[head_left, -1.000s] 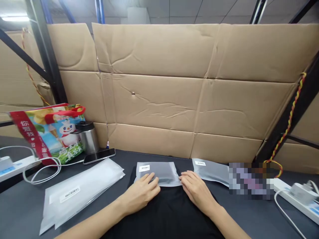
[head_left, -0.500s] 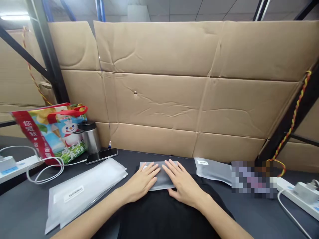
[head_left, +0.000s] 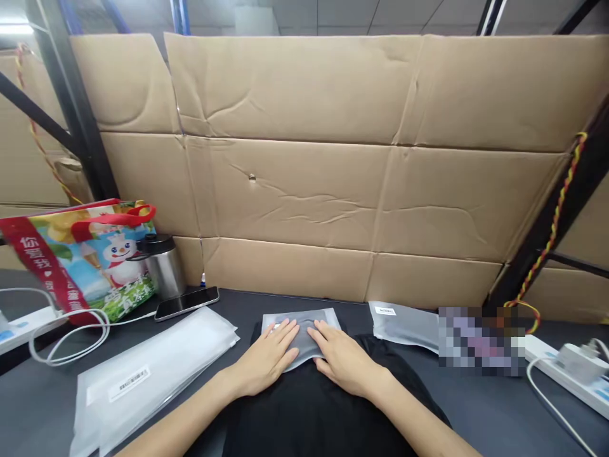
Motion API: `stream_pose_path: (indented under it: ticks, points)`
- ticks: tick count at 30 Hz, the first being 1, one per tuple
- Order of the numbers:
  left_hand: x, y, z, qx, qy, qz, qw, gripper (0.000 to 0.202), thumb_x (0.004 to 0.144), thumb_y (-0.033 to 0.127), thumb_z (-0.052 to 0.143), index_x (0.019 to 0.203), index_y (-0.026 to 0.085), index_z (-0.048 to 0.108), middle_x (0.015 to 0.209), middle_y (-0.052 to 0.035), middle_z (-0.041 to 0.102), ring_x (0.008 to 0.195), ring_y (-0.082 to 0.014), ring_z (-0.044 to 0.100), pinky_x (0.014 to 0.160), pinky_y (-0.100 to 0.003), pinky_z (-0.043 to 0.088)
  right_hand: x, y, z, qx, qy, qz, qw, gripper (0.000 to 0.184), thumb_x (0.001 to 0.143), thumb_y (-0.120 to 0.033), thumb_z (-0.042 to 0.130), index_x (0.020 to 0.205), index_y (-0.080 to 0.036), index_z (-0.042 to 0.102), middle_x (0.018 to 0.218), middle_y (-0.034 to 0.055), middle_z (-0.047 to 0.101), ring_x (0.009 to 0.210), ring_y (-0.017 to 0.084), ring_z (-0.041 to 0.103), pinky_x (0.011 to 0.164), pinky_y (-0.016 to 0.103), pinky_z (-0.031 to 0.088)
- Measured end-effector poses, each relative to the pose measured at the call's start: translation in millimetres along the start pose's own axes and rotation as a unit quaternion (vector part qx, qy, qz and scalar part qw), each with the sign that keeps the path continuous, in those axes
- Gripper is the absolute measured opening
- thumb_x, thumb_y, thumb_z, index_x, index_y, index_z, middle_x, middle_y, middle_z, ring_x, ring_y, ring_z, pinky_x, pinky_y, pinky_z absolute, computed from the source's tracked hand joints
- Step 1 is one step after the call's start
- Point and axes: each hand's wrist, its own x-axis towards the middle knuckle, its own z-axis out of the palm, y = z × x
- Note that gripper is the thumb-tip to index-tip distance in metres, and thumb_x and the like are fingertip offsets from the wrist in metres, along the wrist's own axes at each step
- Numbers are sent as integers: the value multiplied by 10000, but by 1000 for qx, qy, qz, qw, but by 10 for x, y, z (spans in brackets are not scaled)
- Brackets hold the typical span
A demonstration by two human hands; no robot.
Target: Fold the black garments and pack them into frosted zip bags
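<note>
Hands (head_left: 264, 358) (head_left: 345, 362) flat on pouch (head_left: 302, 315), probably filled

Looked like a packing bench in a warehouse or stockroom, not a home. Was screened off beyond the left hand (head_left: 266, 358) and right hand (head_left: 345, 362) by flattened cardboard sheets (head_left: 333, 190) leaning on dark steel racking (head_left: 82, 127). Held a stack of frosted bags (head_left: 157, 362) with barcode labels just left of the left hand, and one more labelled bag (head_left: 404, 324) right of the right hand. Had a power strip (head_left: 23, 322) far off to the left and another power strip (head_left: 585, 381) far to the right, both on the dark worktop (head_left: 476, 412). Kept a worker's own things (printed tote (head_left: 80, 260), steel flask (head_left: 164, 270), phone (head_left: 186, 303)) well left of the left hand, against the cardboard.
</note>
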Motion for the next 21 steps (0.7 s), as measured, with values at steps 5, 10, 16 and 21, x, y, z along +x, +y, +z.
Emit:
stream_pose_path:
  ticks: [5,10,16,21]
  points:
    - [6,-121,97,-93,51,-59,993,466,1032,345,106,1487,251,69,1517,-59,212,1379,-168,208,1114,-408,249,241,-188,81,-61,24,30,997,520,846,-124,538,1353,-166,427,1185,206,609,1065,310,600,828,426,506]
    - [-71,-296,344,-16,151,-123,981,538,1020,400,178,1490,217,-9,1535,-94,154,1395,-220,148,1117,-463,197,5,102,2,-126,104,64,984,485,837,-27,420,1313,-104,472,1329,207,502,1221,307,478,984,451,415]
    - [-158,-322,332,130,114,-91,981,548,971,471,341,1436,182,328,1479,-124,323,1374,-307,224,1069,-532,253,-757,1120,-263,-219,196,186,938,537,820,4,330,1327,-122,455,1336,134,517,1257,288,433,1007,465,387]
    - [-215,-305,275,163,102,-88,977,542,977,455,312,1425,152,352,1476,-123,326,1367,-307,249,1063,-508,287,-1130,1450,-94,-184,97,227,952,489,874,-148,366,1350,-218,454,1347,91,515,1269,300,416,1006,506,350]
